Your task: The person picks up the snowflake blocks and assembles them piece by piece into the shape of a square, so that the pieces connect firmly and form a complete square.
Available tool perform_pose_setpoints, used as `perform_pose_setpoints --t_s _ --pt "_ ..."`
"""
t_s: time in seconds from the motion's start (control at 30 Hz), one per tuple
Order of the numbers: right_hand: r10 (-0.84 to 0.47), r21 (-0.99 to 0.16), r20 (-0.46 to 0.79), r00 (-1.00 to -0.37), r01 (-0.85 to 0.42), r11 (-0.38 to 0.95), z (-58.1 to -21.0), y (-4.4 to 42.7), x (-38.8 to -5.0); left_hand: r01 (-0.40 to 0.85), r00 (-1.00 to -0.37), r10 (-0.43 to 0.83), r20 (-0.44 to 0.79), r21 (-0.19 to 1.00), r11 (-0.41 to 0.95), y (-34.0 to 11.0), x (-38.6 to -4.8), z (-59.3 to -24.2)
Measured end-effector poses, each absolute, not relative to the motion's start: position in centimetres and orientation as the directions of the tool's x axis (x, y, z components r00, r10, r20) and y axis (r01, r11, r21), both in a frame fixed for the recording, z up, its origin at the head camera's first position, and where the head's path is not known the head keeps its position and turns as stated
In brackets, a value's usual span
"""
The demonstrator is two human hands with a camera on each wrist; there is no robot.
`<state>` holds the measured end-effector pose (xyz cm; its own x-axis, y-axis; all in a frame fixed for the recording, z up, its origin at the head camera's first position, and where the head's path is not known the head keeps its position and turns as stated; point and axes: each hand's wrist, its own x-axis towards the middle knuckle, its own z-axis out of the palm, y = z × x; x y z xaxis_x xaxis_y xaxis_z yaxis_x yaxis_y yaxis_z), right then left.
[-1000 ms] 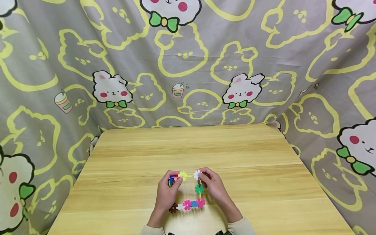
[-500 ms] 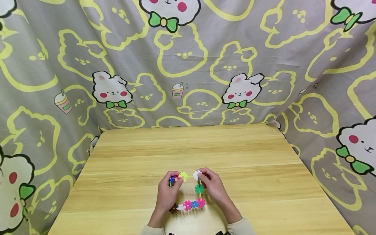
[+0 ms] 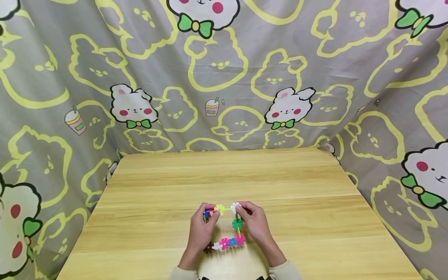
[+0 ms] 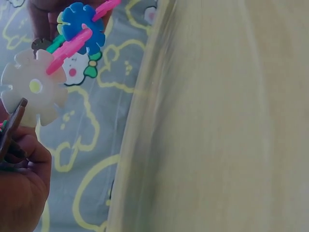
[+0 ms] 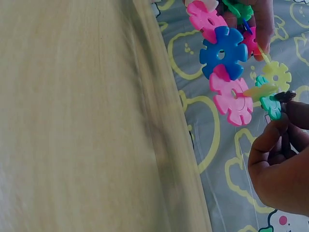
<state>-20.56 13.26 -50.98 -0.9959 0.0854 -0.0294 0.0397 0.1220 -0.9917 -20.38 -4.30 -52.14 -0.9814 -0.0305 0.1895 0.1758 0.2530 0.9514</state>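
A loop-shaped chain of slotted plastic snowflake discs hangs between my two hands. My left hand [image 3: 202, 229] pinches it by the yellow disc [image 3: 219, 209], with blue and pink discs partly hidden behind the fingers. Thumb and fingers of my right hand [image 3: 257, 223] grip the white disc [image 3: 235, 207] at the other upper corner. Below that hand comes a green disc [image 3: 237, 224]. Along the near side run a pink disc [image 3: 224, 244], a blue disc [image 5: 223, 53] and a brown disc [image 3: 209, 247]. The left wrist view has a whitish disc [image 4: 19, 87] close up.
The wooden table [image 3: 224, 175] stretches out beneath and beyond the hands. A grey curtain [image 3: 161, 77] with yellow outlines and rabbit faces surrounds its back and sides. Both wrist views take in the table's near edge [image 5: 169, 111].
Both hands keep their grip on the snowflake-disc chain. My left hand and the chain's near side have shifted very slightly right and away from me.
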Motion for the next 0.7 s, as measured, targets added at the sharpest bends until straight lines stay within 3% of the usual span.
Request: perform_pose_setpoints --t_s 0.27,0.5,0.7 --pt "0.124 -0.987 0.009 -0.992 0.011 0.161 -51.47 13.34 -20.47 0.183 -0.982 0.005 0.187 0.954 0.239 -4.07 -20.40 -52.04" --pt "0.128 -0.995 -0.028 -0.991 0.040 0.089 -51.51 13.46 -20.05 0.157 -0.987 0.019 0.156 0.960 0.233 -3.95 -20.43 -52.11" --pt "0.162 -0.991 0.073 -0.984 -0.054 0.120 -51.05 12.88 -19.97 0.150 -0.988 -0.006 0.155 0.965 0.216 -4.12 -20.41 -52.39"
